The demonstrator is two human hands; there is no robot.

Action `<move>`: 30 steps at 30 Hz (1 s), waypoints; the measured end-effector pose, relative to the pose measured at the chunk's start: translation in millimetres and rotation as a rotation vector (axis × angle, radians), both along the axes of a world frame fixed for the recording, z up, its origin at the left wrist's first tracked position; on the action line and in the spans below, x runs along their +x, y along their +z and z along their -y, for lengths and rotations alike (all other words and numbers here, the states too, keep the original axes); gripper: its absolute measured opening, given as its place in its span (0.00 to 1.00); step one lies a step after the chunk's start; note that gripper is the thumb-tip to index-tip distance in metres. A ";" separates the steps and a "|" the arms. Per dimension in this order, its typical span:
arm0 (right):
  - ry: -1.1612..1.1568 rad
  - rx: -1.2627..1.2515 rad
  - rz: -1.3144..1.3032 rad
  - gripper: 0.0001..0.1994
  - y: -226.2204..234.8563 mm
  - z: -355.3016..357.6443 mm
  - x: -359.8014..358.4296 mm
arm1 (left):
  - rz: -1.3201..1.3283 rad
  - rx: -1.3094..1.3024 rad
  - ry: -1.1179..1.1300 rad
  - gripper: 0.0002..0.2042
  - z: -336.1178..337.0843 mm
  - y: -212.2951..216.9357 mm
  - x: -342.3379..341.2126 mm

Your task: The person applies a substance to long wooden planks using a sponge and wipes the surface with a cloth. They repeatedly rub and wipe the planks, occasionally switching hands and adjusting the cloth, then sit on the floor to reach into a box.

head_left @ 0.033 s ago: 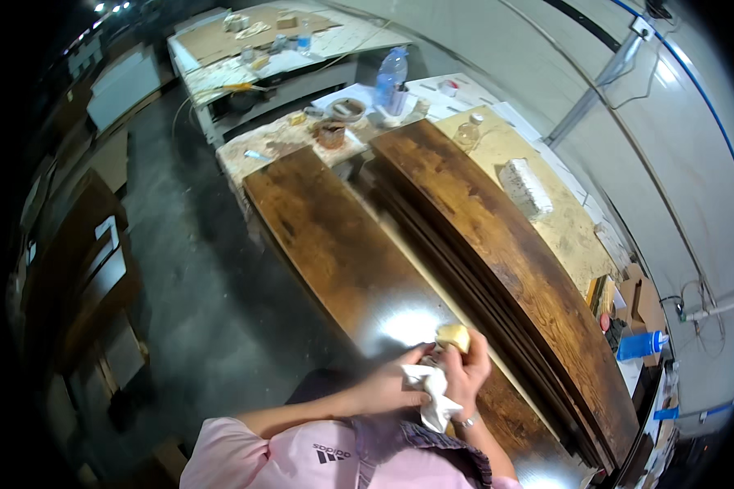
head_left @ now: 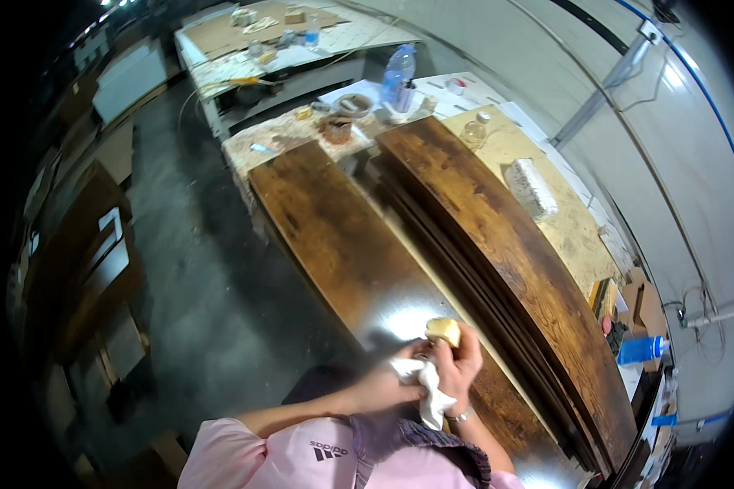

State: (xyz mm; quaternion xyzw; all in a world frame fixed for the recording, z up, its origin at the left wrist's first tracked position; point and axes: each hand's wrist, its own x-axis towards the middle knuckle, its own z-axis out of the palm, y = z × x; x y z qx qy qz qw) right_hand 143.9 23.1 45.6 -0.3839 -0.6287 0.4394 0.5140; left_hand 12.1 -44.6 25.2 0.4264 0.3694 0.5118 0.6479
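Note:
Both of my hands meet in front of my body, over the near part of a long brown-stained wooden board [head_left: 334,220]. My right hand [head_left: 462,367] pinches a small pale-yellow sponge block [head_left: 443,329] between thumb and fingers. A crumpled white cloth [head_left: 434,398] hangs between my palms, and my left hand [head_left: 383,386] is closed on it. The left fingertips, partly blurred, lie close to the sponge beneath my right thumb. A bright glare sits on the board just beyond my hands.
To the right lies a stack of similar boards [head_left: 497,236]. Beyond the boards stand a brown-stained pot [head_left: 336,129], a bowl [head_left: 352,105] and a large plastic bottle [head_left: 398,72]. A white wrapped block [head_left: 531,187] and a blue bottle [head_left: 640,350] are at right.
My hands, with the sponge and cloth, have shifted slightly left. The sponge is turned a little and sits slightly higher. The whole view has moved slightly.

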 end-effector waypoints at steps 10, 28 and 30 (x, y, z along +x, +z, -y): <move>0.127 -0.142 -0.243 0.11 -3.7 -18.1 -76.5 | -0.097 -0.109 0.566 0.17 22.9 -38.0 -95.2; 0.066 0.179 0.433 0.16 -30.3 -161.9 -399.6 | -0.824 0.460 0.705 0.15 -25.2 -83.8 -479.7; 0.134 0.213 0.458 0.17 -28.3 -165.9 -432.0 | -0.883 0.408 0.665 0.14 -26.1 -92.9 -504.1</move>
